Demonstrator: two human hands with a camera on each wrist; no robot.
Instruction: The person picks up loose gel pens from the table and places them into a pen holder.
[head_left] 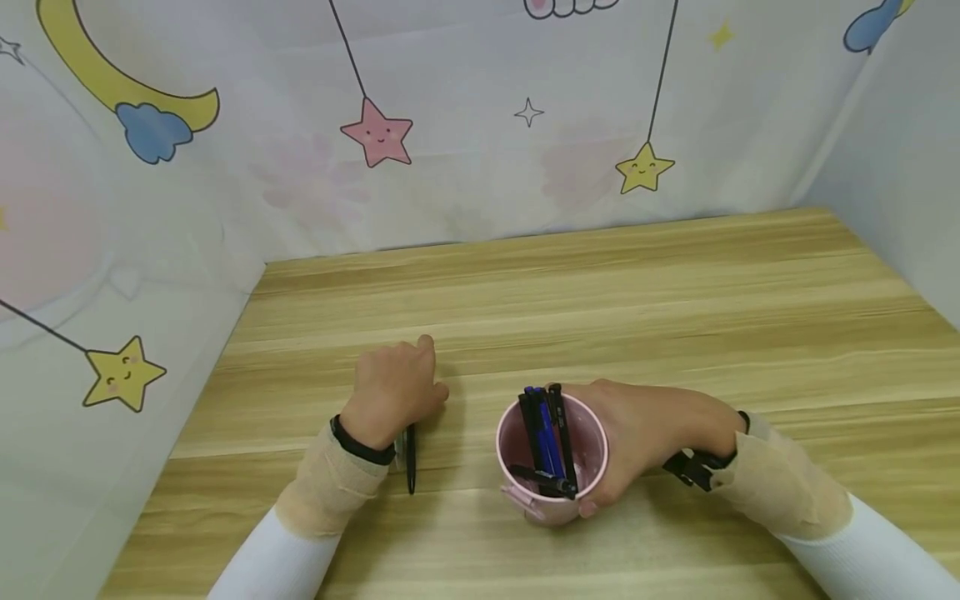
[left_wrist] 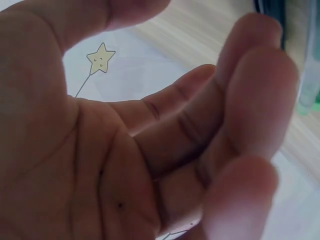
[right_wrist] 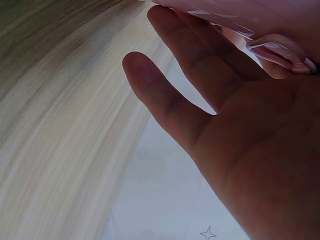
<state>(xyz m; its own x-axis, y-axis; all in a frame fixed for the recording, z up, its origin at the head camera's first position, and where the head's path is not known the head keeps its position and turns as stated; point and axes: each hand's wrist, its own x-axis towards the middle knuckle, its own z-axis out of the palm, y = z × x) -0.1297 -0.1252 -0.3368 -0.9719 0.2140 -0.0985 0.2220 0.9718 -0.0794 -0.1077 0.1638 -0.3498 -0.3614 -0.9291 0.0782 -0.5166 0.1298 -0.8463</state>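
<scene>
My right hand (head_left: pixel 630 425) grips a small pink bucket (head_left: pixel 551 515), thumb by the near rim and fingers on the far side. In the right wrist view, some fingers (right_wrist: pixel 192 55) lie against or close under the bucket's glossy pink wall (right_wrist: pixel 295 15), near a small pink handle (right_wrist: pixel 277 47). Several black and blue pens (head_left: pixel 546 433) lean inside it. My left hand (head_left: pixel 393 387) is palm down over the table, above a black pen (head_left: pixel 411 467) and a clear-bodied one beside it. Its fingers (left_wrist: pixel 260 100) bend loosely with nothing between them and the thumb; pen barrels (left_wrist: pixel 310 55) show beyond the fingertips.
The wood-grain table (head_left: pixel 600 300) extends behind and to both sides of the hands. White cloth (head_left: pixel 465 183) printed with stars and a moon encloses its back and sides.
</scene>
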